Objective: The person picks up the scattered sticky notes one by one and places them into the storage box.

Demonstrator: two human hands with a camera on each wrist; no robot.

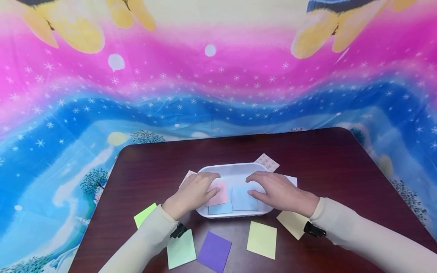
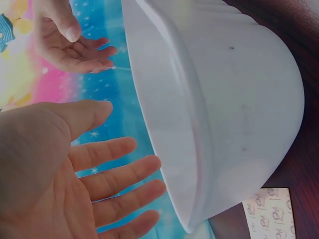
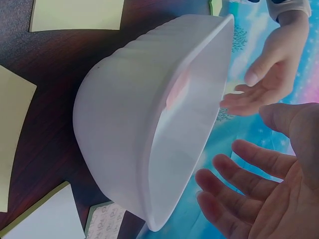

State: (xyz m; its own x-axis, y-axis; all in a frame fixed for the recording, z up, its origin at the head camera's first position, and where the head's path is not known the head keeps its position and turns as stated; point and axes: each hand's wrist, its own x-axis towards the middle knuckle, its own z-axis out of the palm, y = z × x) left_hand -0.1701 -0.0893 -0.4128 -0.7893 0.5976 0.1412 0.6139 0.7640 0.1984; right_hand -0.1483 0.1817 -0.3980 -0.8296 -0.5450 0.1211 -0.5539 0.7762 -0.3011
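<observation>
A white plastic basin point(image 1: 227, 167) sits mid-table in the head view. A pink sticky note point(image 1: 220, 191) lies inside, partly over a blue one point(image 1: 220, 208); another light-blue note point(image 1: 244, 199) is to their right. My left hand point(image 1: 191, 192) hovers over the basin's left end, and my right hand point(image 1: 281, 193) over its right end. Both wrist views show the fingers loosely spread and holding nothing: the left hand point(image 2: 107, 184) beside the basin wall point(image 2: 244, 99), the right hand point(image 3: 254, 184) near the opposite end. Whether any fingertip touches the rim, I cannot tell.
Green point(image 1: 182, 250), purple point(image 1: 215, 251) and yellow point(image 1: 262, 239) notes lie along the table's near side. A bright green note point(image 1: 145, 215) is partly under the left sleeve. Behind the basin lies a patterned note point(image 1: 268, 163). A printed cloth point(image 1: 218, 91) hangs beyond the table.
</observation>
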